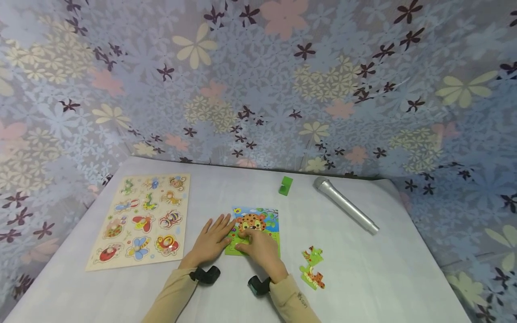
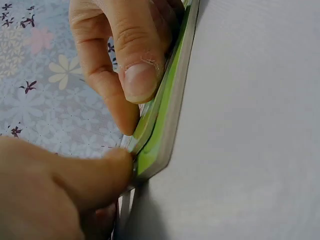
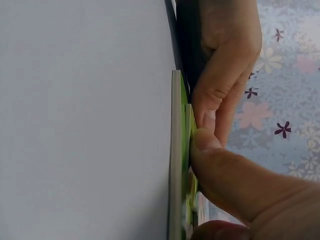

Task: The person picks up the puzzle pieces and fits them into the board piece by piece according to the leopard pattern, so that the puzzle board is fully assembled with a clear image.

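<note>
A leopard jigsaw board point(image 1: 274, 226) lies on the table in the head view, its lower part partly hidden by the hands. My left hand point(image 1: 212, 242) rests with extended fingers along the board's left edge, the thumb by its lower corner. With thumb and bent fingers, my right hand point(image 1: 263, 250) pinches a green jigsaw piece point(image 3: 189, 125) over the lower left of the board. In the right wrist view that piece sits slightly proud of the board's surface. Two patterned loose jigsaw pieces, an upper one point(image 1: 314, 255) and a lower one point(image 1: 313, 278), lie right of my right hand.
A wooden insect peg puzzle point(image 1: 183, 224) lies at the left. Toward the back is a small green piece point(image 1: 286, 185), and a silver microphone point(image 1: 347, 205) lies at the right. Flowered cloth point(image 1: 258, 89) hangs behind the white-covered table point(image 1: 363, 287).
</note>
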